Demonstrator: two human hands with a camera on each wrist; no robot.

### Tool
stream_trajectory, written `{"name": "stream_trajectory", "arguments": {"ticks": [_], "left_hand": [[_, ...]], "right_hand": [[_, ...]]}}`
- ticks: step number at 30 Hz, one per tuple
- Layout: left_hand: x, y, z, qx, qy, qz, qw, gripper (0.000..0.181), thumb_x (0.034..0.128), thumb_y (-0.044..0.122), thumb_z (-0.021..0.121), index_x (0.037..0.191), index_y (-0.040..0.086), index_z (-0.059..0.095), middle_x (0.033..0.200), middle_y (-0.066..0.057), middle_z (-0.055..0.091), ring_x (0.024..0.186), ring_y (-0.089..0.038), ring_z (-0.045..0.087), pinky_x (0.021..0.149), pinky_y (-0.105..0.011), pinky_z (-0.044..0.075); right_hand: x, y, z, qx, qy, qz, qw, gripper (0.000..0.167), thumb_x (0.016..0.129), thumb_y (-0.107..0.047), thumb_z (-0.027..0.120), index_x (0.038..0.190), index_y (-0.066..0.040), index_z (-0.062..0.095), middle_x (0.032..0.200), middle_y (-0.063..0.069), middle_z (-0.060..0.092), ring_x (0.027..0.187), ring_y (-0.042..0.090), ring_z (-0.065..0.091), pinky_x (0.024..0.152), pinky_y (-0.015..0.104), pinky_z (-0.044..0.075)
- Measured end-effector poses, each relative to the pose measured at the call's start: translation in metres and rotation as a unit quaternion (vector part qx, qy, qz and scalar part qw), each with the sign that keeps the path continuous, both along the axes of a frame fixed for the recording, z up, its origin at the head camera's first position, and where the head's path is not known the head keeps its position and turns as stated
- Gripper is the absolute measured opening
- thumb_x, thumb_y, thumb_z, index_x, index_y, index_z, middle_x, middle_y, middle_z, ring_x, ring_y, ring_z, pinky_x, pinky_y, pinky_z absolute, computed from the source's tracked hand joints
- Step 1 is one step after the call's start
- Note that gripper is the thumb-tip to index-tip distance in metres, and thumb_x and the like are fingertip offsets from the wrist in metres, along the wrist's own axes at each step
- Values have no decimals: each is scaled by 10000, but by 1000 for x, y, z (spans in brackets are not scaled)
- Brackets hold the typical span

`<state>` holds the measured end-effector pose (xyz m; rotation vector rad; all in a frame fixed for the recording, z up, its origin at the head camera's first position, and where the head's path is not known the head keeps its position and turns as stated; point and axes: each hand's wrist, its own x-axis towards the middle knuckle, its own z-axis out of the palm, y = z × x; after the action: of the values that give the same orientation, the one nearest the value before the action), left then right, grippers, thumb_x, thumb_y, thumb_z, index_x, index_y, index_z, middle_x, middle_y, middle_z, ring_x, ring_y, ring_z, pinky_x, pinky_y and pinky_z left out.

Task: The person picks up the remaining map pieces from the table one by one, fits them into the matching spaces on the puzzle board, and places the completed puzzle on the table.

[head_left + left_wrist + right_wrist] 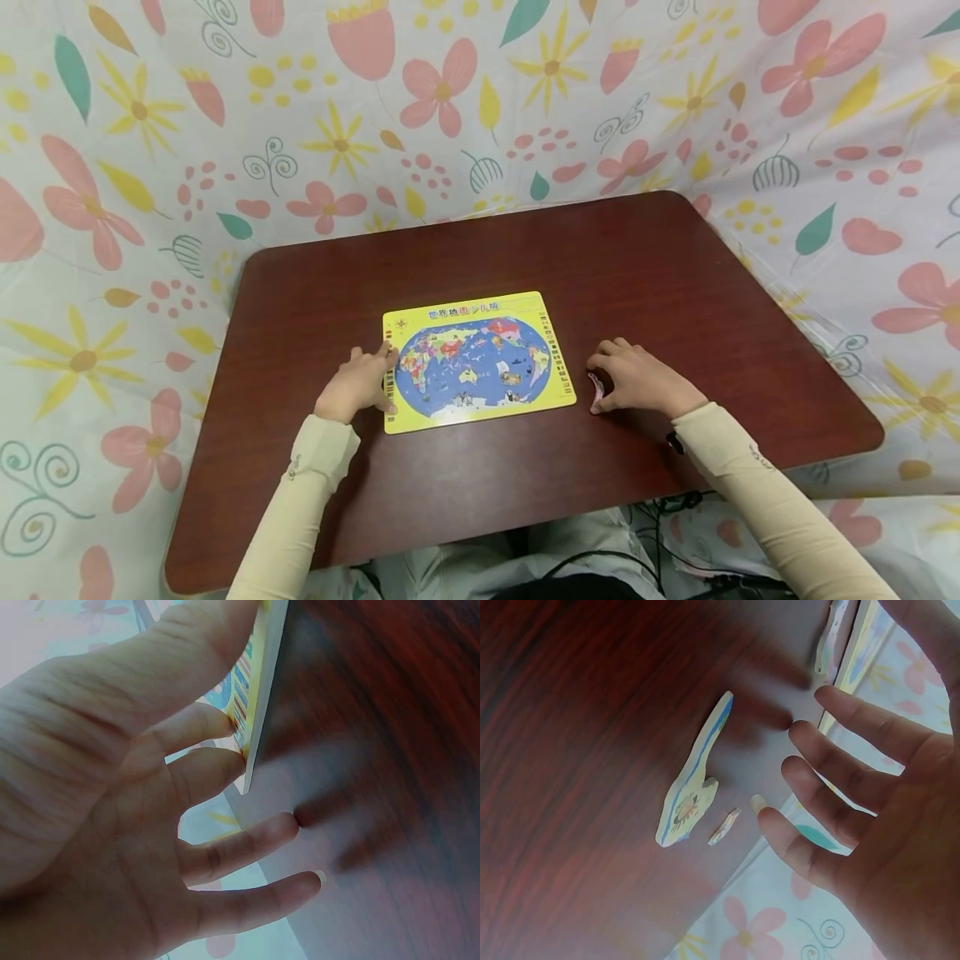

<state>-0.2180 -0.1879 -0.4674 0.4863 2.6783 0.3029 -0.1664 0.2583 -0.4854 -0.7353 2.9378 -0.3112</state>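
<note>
A yellow-bordered world map board [480, 410] lies on the table. My left hand [357, 385] rests at its left edge, thumb near the lower corner and fingers higher up; two fingertips touch the board [259, 697] in the left wrist view. To the right of the board, my right hand [641, 381] pinches a small curved pinkish piece [596, 390] between thumb and fingers. The right wrist view shows that piece [829, 645] by a fingertip, its thumb contact out of frame. Below those fingers lie a long blue-edged piece [697, 780] and a tiny piece [724, 827].
The brown table [525, 250] extends around the board. A floral cloth [442, 142] hangs behind and beside it. Dark cables [660, 533] run below the front edge, near the person's lap.
</note>
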Motion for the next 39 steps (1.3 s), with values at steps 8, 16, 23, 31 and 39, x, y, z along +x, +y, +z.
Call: {"name": "stream_trajectory", "arguments": {"ticks": [8,16,23,31,39], "left_hand": [[-1,1,-2,-18,120,-54,9999,1032,709,249,946,1545,13,389,1628,-226,244,1166,-439,410,918,-567,465],[-1,-1,-2,-22,72,-32,10000,1000,718,232,940,1542,39,408,1632,-212,237,1182,-451,409,920,-593,468],[0,-1,-2,-76,67,-12,9999,1006,725,250,935,1552,54,397,1639,-193,234,1213,-451,394,941,-602,454],[0,-2,-3,-53,50,7,10000,1001,725,253,933,1551,59,402,1640,-190,234,1216,-450,392,945,-592,451],[-1,0,-3,-84,129,3,9999,989,721,259,938,1543,64,424,1632,-194,257,1154,-420,414,928,-578,455]], "right_hand": [[5,-1,-1,131,563,314,9978,283,684,-322,846,820,-143,674,904,-3,525,830,212,436,709,442,399],[0,-7,-1,239,1287,602,9896,313,664,-301,776,595,-209,484,934,29,523,826,221,442,659,387,360],[-7,-17,2,151,1334,644,9889,261,667,-298,760,613,-198,526,970,43,545,848,223,456,666,378,363],[-16,-28,3,238,1366,782,9872,264,671,-305,753,618,-182,525,971,59,554,840,234,455,644,380,370],[-26,-39,6,336,1281,873,9873,268,674,-359,756,677,-153,585,1019,81,586,877,247,486,670,397,405]]}}
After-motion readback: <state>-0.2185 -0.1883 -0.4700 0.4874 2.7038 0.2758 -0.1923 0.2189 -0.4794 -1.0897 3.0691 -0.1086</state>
